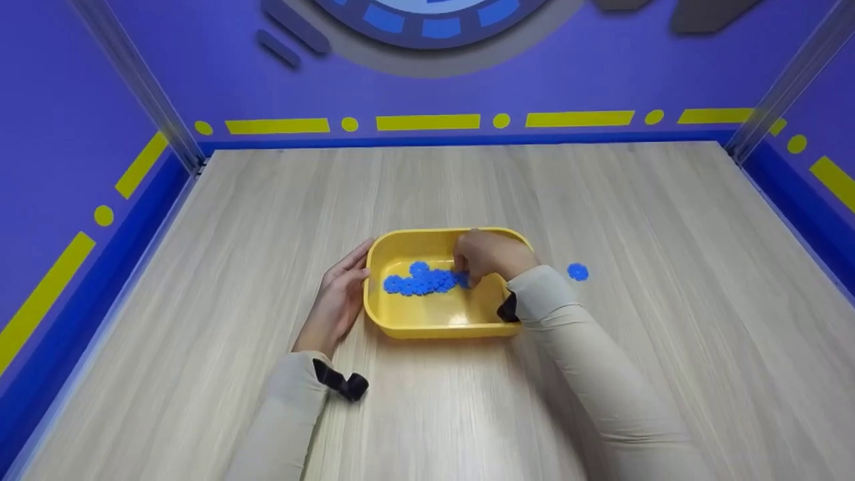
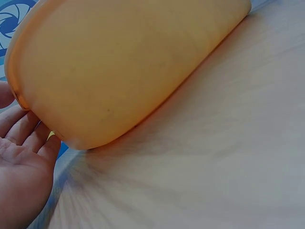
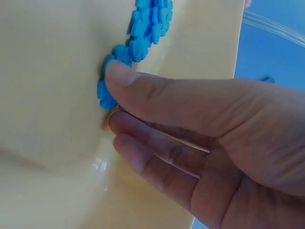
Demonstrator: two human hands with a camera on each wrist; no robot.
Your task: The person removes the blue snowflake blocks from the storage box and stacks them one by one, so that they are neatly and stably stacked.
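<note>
A yellow plastic basin [image 1: 427, 331] stands on the table, with a pile of blue flower-shaped plastic discs [image 1: 421, 284] inside it. My left hand [image 1: 337, 294] rests against the basin's left wall, fingers extended along the outside and thumb near the rim. Reaching in from the right side, my right hand [image 1: 491, 254] pinches a blue flower-shaped disc [image 3: 104, 88] at the pile's right end. In the right wrist view the thumb lies on that disc; the index fingertip is hidden behind the thumb.
Another blue flower-shaped disc [image 1: 578, 272] lies on the wooden table [image 1: 441, 407], right of the basin. Blue-purple panels with yellow marks [image 1: 427, 122] enclose the table at the back and both sides. Small black wrist cameras [image 1: 347, 384] sit at both cuffs.
</note>
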